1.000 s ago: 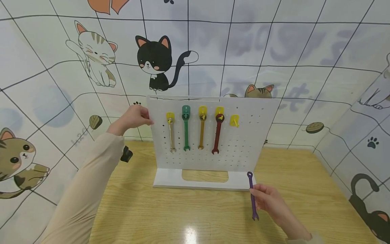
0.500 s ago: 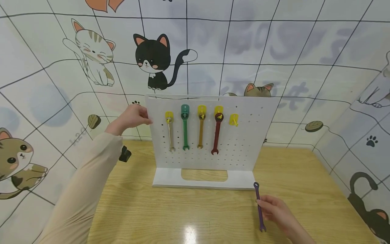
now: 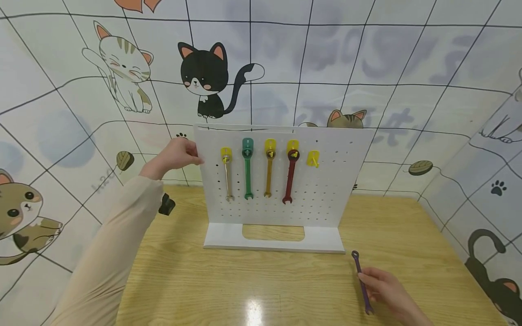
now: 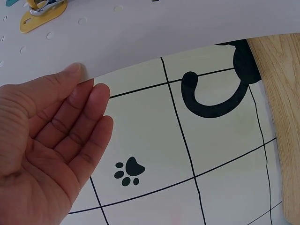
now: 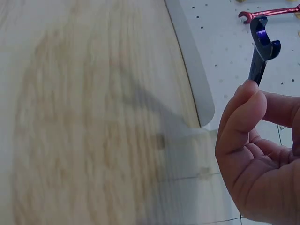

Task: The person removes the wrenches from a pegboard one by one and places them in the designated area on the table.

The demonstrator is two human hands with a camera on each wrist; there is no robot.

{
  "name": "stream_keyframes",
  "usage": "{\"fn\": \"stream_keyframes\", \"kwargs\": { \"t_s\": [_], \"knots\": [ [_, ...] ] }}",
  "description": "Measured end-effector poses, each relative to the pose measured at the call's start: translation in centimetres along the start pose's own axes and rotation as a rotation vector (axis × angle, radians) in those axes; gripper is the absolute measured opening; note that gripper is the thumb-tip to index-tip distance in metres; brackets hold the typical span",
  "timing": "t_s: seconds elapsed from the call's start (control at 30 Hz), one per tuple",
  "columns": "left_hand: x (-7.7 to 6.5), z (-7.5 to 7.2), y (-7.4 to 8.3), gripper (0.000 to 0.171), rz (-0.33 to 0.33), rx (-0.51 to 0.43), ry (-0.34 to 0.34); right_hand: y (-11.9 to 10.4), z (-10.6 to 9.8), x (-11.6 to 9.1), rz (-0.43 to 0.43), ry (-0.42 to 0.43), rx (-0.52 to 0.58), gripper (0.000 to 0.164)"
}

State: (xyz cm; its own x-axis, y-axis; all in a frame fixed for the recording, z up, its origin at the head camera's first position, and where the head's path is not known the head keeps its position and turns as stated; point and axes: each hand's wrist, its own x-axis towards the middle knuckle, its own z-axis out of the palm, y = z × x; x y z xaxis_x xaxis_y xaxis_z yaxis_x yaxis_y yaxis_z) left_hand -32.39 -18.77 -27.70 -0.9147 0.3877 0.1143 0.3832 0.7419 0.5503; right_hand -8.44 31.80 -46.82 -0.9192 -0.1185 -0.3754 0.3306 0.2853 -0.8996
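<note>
Passage: over front of table [image 3: 204, 287] | Obstacle: upright pegboard [image 3: 326, 194] (four wrenches [image 3: 248, 179] hanging on it)

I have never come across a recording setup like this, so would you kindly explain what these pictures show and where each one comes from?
Of course. There is no machine here, only a person's two bare hands. The wide picture comes from a camera worn on the head, looking forward and down; the two close ones come from cameras on each wrist.

On the wooden table stands a white pegboard. Silver, green, gold and red wrenches hang on it, and a yellow hook to their right holds nothing.

The left hand pinches the board's side edge. The right hand holds a purple wrench, whose open end shows up close in the right wrist picture.
</note>
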Motion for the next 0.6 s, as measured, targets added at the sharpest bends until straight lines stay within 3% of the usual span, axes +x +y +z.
{"fn": "stream_keyframes", "kwargs": {
  "t_s": [0.33, 0.6],
  "knots": [
    [0.0, -0.1, 0.2, 0.012, 0.003, -0.006, -0.005, 1.3, -0.9, 0.2, 0.056, 0.028, -0.058, 0.039],
    [-0.1, -0.1, 0.2, 0.011, -0.002, 0.004, -0.001, 1.6, -1.1, 0.2, 0.041, 0.018, -0.148, 0.038]
  ]
}}
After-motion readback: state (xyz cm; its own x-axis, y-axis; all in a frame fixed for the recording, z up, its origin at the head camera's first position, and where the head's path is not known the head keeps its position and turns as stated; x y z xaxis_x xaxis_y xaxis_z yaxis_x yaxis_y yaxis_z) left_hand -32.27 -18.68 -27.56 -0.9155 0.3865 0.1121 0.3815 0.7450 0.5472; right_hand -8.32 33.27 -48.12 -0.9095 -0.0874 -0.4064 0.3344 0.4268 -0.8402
